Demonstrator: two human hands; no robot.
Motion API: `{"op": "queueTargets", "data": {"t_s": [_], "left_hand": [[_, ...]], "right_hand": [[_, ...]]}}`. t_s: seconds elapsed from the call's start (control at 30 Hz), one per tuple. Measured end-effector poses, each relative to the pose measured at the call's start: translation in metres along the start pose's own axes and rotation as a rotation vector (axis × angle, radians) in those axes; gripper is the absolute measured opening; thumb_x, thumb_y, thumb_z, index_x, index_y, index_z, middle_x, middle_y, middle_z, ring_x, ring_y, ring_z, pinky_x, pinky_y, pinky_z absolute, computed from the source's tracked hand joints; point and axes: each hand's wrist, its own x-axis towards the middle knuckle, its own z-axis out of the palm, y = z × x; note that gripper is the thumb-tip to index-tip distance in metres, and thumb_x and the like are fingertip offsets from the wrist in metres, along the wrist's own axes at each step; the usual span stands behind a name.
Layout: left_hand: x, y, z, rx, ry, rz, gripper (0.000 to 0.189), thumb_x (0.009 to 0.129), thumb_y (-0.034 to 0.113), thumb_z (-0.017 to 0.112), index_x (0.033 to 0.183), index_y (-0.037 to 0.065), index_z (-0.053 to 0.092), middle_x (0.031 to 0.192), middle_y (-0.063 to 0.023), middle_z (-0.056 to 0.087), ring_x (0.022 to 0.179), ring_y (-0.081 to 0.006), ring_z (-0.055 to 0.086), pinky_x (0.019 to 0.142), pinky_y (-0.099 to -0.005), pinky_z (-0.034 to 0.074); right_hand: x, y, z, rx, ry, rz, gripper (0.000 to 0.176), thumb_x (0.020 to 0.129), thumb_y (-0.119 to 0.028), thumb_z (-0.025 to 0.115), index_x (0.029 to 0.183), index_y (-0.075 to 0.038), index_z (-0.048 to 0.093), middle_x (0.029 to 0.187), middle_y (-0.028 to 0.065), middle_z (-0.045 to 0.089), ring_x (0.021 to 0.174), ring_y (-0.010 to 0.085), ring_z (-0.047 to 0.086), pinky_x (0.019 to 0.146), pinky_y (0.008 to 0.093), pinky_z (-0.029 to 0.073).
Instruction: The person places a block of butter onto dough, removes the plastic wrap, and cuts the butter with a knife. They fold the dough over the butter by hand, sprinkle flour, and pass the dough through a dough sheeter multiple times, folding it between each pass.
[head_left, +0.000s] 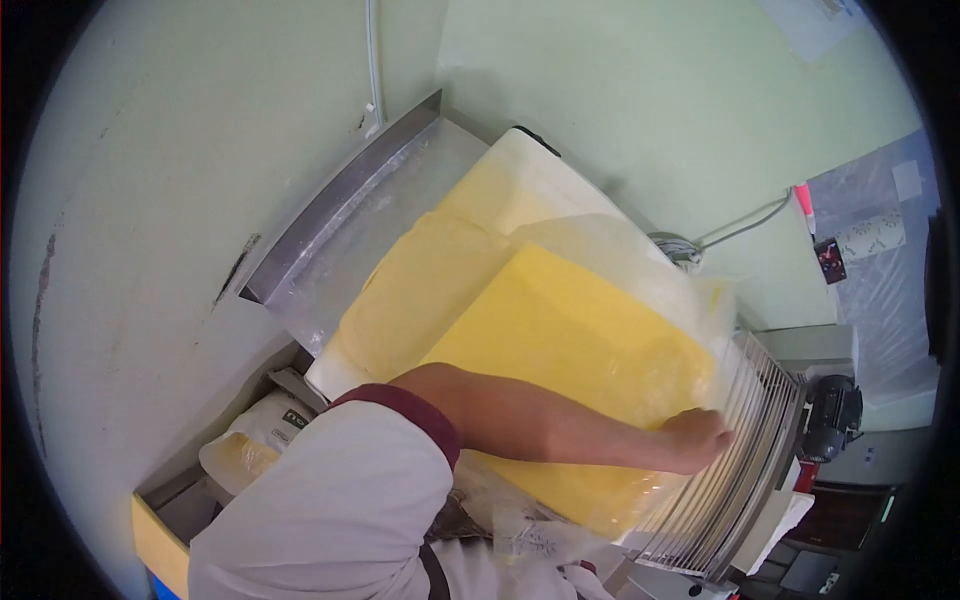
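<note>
My left hand (pixel 700 440) is closed, its fingers curled at the right edge of a large yellow sheet (pixel 570 330), beside a metal wire rack (pixel 745 440). Clear plastic film lies around this edge, but what the fingers hold is too small to make out. My left forearm crosses over the yellow sheet. Under and beside that sheet spreads a paler yellow layer (pixel 420 280) on a white board (pixel 540 170). My right hand is not in view; a bit of white and maroon cloth shows at the bottom edge.
A metal-edged tray or ledge (pixel 345 195) with clear plastic stands against the wall. At the lower left is a white bag (pixel 262 425) with a dark label. A dark motor (pixel 833 415) sits right of the rack. A coiled cable (pixel 675 247) lies by the wall.
</note>
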Motion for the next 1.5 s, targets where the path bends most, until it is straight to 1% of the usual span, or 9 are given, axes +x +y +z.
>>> {"op": "queueTargets", "data": {"t_s": [0.4,0.5,0.6,0.67,0.7,0.83,1.27,1.4,1.5], "left_hand": [[0.015,-0.069,0.054,0.008,-0.010,-0.132,0.052,0.098,0.035,0.043,0.064,-0.001,0.059,0.066,-0.0220,0.062,0.065,-0.0423,0.061,0.069,-0.0516,0.048],[0.024,-0.075,0.043,-0.180,-0.292,-0.222,0.048,0.099,0.034,0.043,0.068,0.001,0.060,0.075,-0.0197,0.065,0.071,-0.0390,0.063,0.070,-0.0488,0.048],[0.016,-0.089,-0.005,0.093,-0.270,0.366,0.038,0.098,0.033,0.045,0.082,0.002,0.061,0.090,-0.0184,0.065,0.086,-0.0347,0.063,0.077,-0.0455,0.048],[0.022,-0.147,-0.067,0.362,-0.202,0.425,0.034,0.093,0.033,0.052,0.106,0.002,0.057,0.110,-0.0215,0.061,0.107,-0.0358,0.057,0.093,-0.0452,0.043],[-0.002,-0.173,-0.108,0.542,0.101,0.253,0.045,0.092,0.033,0.053,0.121,-0.001,0.052,0.124,-0.0254,0.054,0.119,-0.0386,0.049,0.104,-0.0459,0.036],[-0.083,-0.162,-0.194,1.214,0.215,-0.143,0.068,0.099,0.041,0.034,0.147,-0.004,0.016,0.155,-0.0209,0.014,0.146,-0.0312,0.009,0.119,-0.0437,0.009],[-0.048,-0.168,-0.205,1.379,0.319,-0.163,0.064,0.099,0.037,0.031,0.148,-0.002,0.019,0.156,-0.0164,0.019,0.146,-0.0270,0.012,0.119,-0.0441,0.009],[-0.072,-0.205,-0.199,1.179,0.457,-0.170,0.068,0.096,0.035,0.038,0.148,-0.004,0.016,0.155,-0.0227,0.017,0.144,-0.0342,0.016,0.118,-0.0422,0.010],[-0.089,-0.182,-0.178,1.432,0.373,-0.175,0.065,0.095,0.028,0.043,0.146,-0.006,0.021,0.153,-0.0228,0.024,0.143,-0.0347,0.021,0.117,-0.0443,0.015]], "right_hand": [[0.014,0.003,0.013,-0.019,-0.096,0.098,0.070,0.093,-0.033,0.051,0.146,0.001,0.022,0.152,0.0200,0.024,0.142,0.0318,0.020,0.116,0.0466,0.011],[0.015,0.004,0.016,-0.014,-0.127,0.097,0.069,0.093,-0.032,0.051,0.146,0.001,0.023,0.151,0.0197,0.025,0.142,0.0316,0.021,0.115,0.0462,0.012],[0.011,0.009,0.009,0.003,-0.147,0.090,0.068,0.093,-0.032,0.051,0.146,0.001,0.024,0.151,0.0194,0.026,0.141,0.0313,0.022,0.115,0.0457,0.013],[0.007,0.014,0.002,0.013,-0.155,0.085,0.068,0.093,-0.032,0.051,0.146,0.001,0.024,0.151,0.0192,0.027,0.141,0.0311,0.022,0.115,0.0454,0.013],[0.004,0.016,-0.002,0.016,-0.155,0.086,0.067,0.093,-0.032,0.051,0.146,0.001,0.024,0.150,0.0191,0.027,0.141,0.0310,0.023,0.115,0.0452,0.013],[0.002,0.018,-0.008,0.045,-0.165,0.084,0.066,0.093,-0.031,0.051,0.146,0.000,0.025,0.150,0.0188,0.028,0.140,0.0306,0.024,0.115,0.0446,0.014],[-0.005,0.032,-0.026,0.147,-0.185,0.041,0.063,0.093,-0.030,0.050,0.145,-0.001,0.028,0.148,0.0176,0.033,0.139,0.0294,0.028,0.115,0.0425,0.017],[0.009,0.039,0.016,0.191,-0.240,0.039,0.062,0.094,-0.030,0.050,0.145,-0.001,0.029,0.148,0.0172,0.034,0.138,0.0290,0.029,0.115,0.0418,0.018],[0.067,0.016,0.062,0.301,-0.275,0.052,0.062,0.094,-0.030,0.050,0.144,-0.001,0.029,0.147,0.0169,0.035,0.138,0.0287,0.030,0.115,0.0413,0.018]]}}
